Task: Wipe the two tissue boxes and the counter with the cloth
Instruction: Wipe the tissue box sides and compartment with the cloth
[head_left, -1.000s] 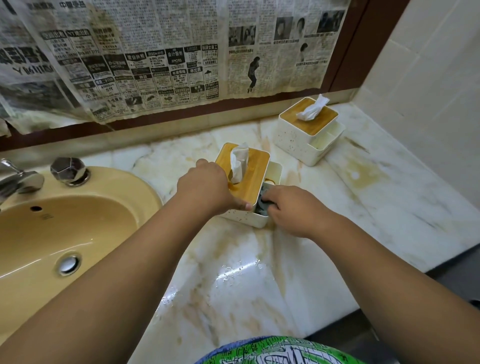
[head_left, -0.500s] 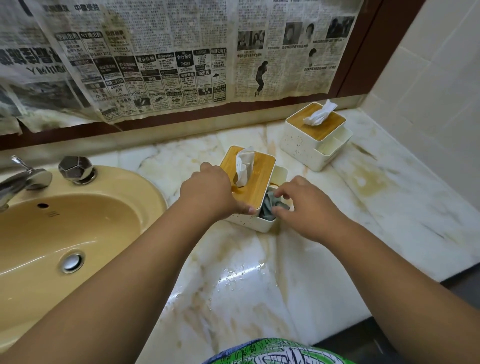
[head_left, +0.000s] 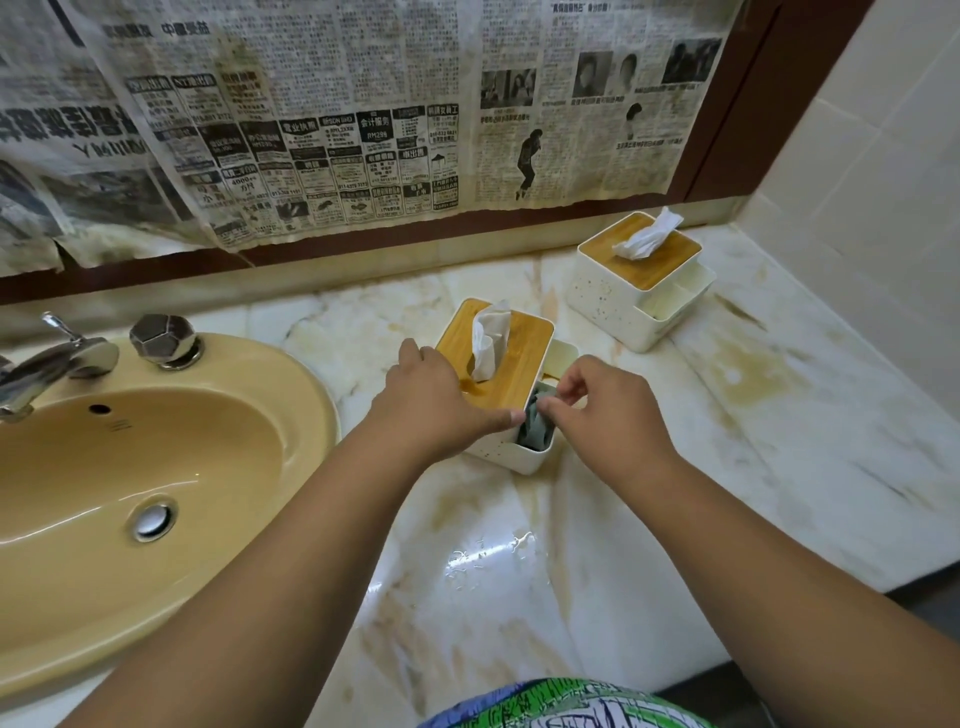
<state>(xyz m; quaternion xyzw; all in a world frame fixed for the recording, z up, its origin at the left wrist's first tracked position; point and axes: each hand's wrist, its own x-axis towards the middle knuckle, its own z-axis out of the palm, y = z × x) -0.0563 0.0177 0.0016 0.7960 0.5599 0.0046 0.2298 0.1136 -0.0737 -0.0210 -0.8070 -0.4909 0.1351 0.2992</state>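
The counter (head_left: 519, 571) carries 2 tissue boxes: 1 near tissue box (head_left: 514, 364) at its middle, 1 far tissue box (head_left: 608, 296) in its back right corner. There is 1 grey cloth (head_left: 535, 431), tucked in the near box's side compartment. At the counter's left edge sits 1 sink (head_left: 311, 405) with 1 faucet (head_left: 57, 364), 1 knob (head_left: 163, 338) and 1 drain (head_left: 152, 519). 2 hands show: 1 left hand (head_left: 441, 400), 1 right hand (head_left: 602, 405).
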